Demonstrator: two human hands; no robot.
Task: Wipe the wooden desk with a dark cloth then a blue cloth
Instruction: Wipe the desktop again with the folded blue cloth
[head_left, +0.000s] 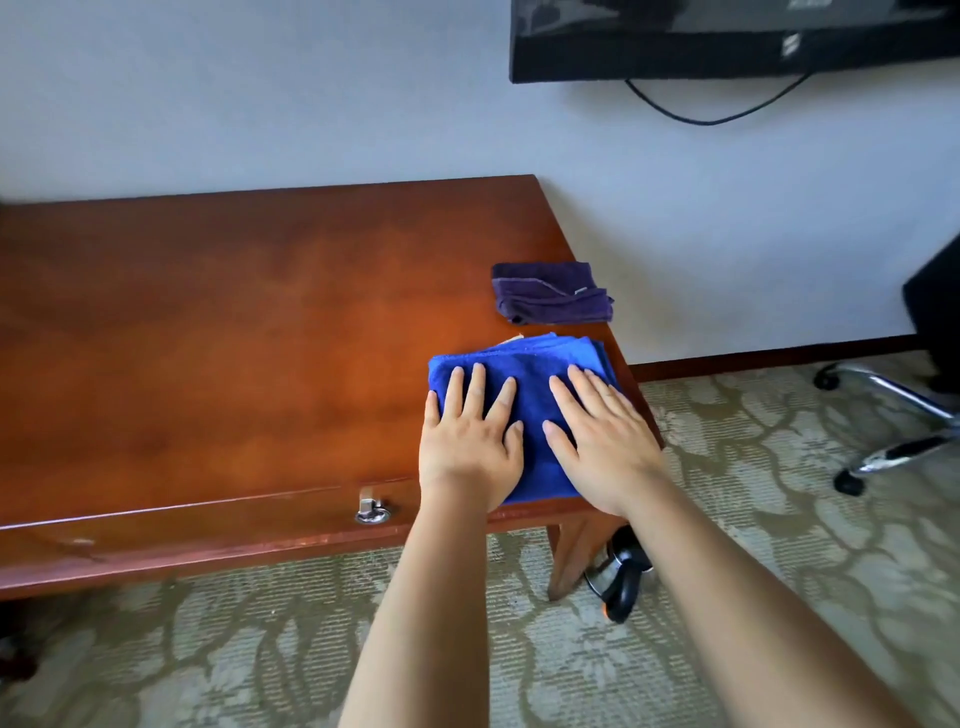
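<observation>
The blue cloth (524, 384) lay folded at the desk's (234, 322) near right corner, its right side at the right edge. Both hands pressed flat on it, side by side: the left hand (470, 441) with fingers straight and slightly spread, the right hand (605, 441) likewise, neither pinching anything. The dark cloth (550, 292) sat folded just beyond, by the right edge, apart from the blue one and untouched, so the dark pass looked finished. To wipe well, I judged the palms should keep even downward pressure and sweep leftward along the top in overlapping strokes, holding the folds together so the cloth did not bunch or slip off the edge
</observation>
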